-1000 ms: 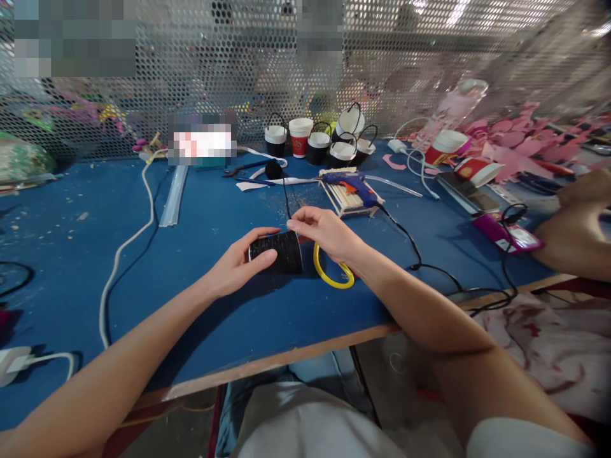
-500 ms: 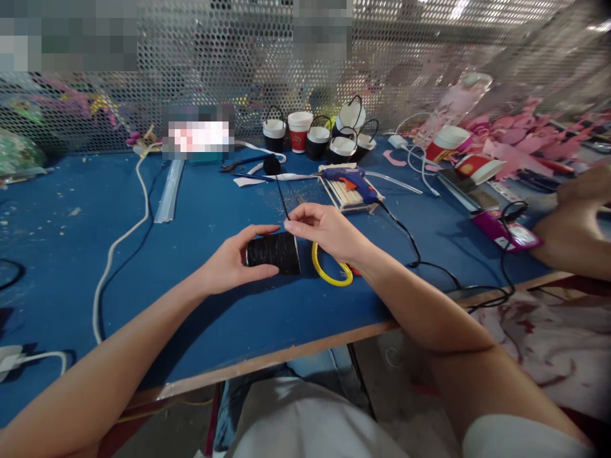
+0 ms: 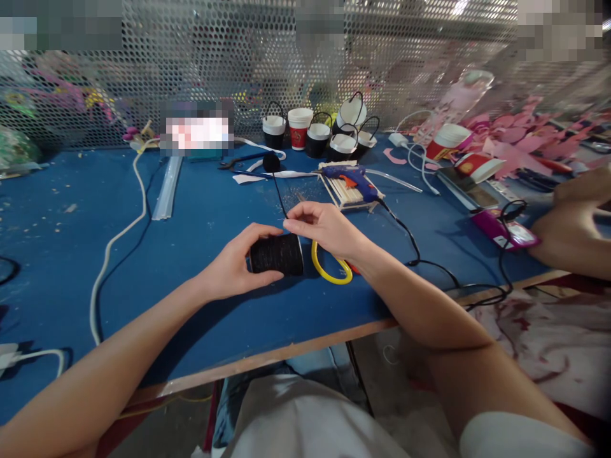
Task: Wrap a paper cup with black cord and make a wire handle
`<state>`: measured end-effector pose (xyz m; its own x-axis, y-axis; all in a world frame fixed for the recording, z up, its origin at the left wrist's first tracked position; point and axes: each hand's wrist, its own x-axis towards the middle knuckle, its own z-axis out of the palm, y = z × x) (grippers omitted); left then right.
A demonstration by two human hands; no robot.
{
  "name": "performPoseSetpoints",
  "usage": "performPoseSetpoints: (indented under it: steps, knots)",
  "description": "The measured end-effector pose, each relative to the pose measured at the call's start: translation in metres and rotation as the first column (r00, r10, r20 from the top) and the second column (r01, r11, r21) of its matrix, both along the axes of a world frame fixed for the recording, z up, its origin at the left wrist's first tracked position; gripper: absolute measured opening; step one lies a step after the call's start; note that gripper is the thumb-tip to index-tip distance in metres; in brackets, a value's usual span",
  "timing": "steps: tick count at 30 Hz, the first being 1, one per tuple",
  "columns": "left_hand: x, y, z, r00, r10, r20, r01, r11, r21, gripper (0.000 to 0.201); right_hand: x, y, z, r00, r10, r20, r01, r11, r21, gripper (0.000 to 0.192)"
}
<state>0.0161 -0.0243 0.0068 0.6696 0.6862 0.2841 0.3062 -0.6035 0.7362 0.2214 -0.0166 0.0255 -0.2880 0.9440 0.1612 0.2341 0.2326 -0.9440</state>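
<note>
Just now the left hand had eased its thumb down the black cup, from across the middle of its side to the near edge, so more of the dark, thread-like covering lay bare between thumb and fingers. That hand was curled around the cup, which lay on its side just above or on the blue table, its pale rim to the right (whether it quite touched the surface, I could not tell). The right hand had hardly shifted: thumb and forefinger pinched the black cord by the cup's far right edge, and the cord still ran straight to the black ball farther off. To judge by this, the cup had been turned a little in the grip while the cord was kept under control, a small step in the winding. A yellow ring lay near the cup, to its right
</note>
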Motion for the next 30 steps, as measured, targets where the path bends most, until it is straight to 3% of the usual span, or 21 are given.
performPoseSetpoints:
  steps: [6,12,16,21,24,26,28,30]
  knots:
    - [0.002,-0.005,0.005,0.991,-0.112,-0.075,0.119,0.988,0.099,0.06,-0.001,0.005,-0.009,0.999,0.039,0.003,-0.039,0.994,-0.103,0.023]
    - [0.002,-0.007,0.009,0.99,-0.099,-0.104,0.108,0.991,0.082,0.056,-0.002,0.009,-0.013,0.998,0.065,0.009,-0.063,0.991,-0.119,0.021]
    - [0.002,-0.005,0.008,0.992,-0.073,-0.105,0.08,0.995,0.066,0.054,0.001,0.01,-0.008,0.998,-0.05,0.034,0.051,0.998,-0.021,0.017]
    - [0.0,-0.001,0.006,0.999,-0.019,-0.045,0.022,0.998,0.063,0.052,0.011,0.007,0.012,0.977,-0.206,0.062,0.195,0.968,0.155,0.015]
    - [-0.002,0.002,0.004,1.0,0.002,-0.017,-0.002,0.999,0.052,0.05,0.027,0.012,0.027,0.933,-0.342,0.112,0.298,0.908,0.294,0.017]
    - [-0.003,0.004,0.004,1.0,0.011,-0.013,-0.011,0.999,0.048,0.05,0.044,0.019,0.036,0.863,-0.481,0.154,0.389,0.828,0.404,0.019]
    - [-0.004,0.006,0.003,0.999,0.027,-0.017,-0.026,0.998,0.052,0.05,0.066,0.03,0.042,0.744,-0.624,0.238,0.463,0.738,0.491,0.021]
    - [-0.004,0.007,0.002,0.999,0.047,-0.026,-0.045,0.997,0.065,0.05,0.088,0.042,0.042,0.598,-0.708,0.376,0.477,0.692,0.542,0.027]
